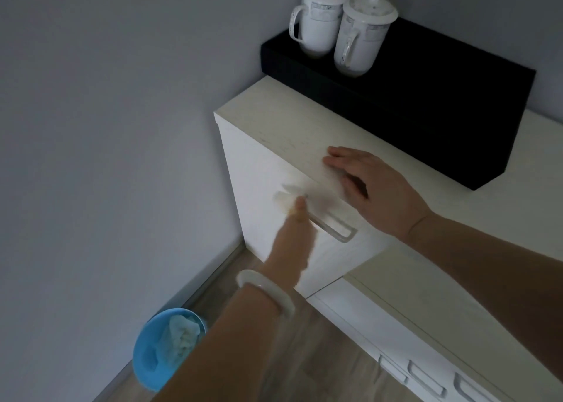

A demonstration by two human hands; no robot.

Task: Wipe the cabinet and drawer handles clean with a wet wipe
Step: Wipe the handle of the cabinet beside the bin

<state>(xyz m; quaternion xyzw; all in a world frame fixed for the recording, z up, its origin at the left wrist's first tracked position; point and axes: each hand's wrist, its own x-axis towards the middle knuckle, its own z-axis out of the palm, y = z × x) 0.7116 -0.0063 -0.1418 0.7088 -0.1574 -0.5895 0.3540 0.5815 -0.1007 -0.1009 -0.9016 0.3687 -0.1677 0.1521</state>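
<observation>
- The wet wipe (pixel 286 199), white and bunched, is blurring against the left end of the cabinet handle (pixel 333 223).
- That pale bar handle is running across the white cabinet door (pixel 265 170).
- More drawer handles (pixel 426 379) are sitting lower right.

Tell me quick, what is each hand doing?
Left hand: holds the crumpled white wet wipe against the long pale cabinet handle.
Right hand: open, flat on the cream wooden cabinet top.

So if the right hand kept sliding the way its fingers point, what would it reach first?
Probably nothing but bare cabinet top: the right hand lies flat, fingers pointing toward the left end. It would run off that edge toward the wall; the black box sits off its line.
</observation>
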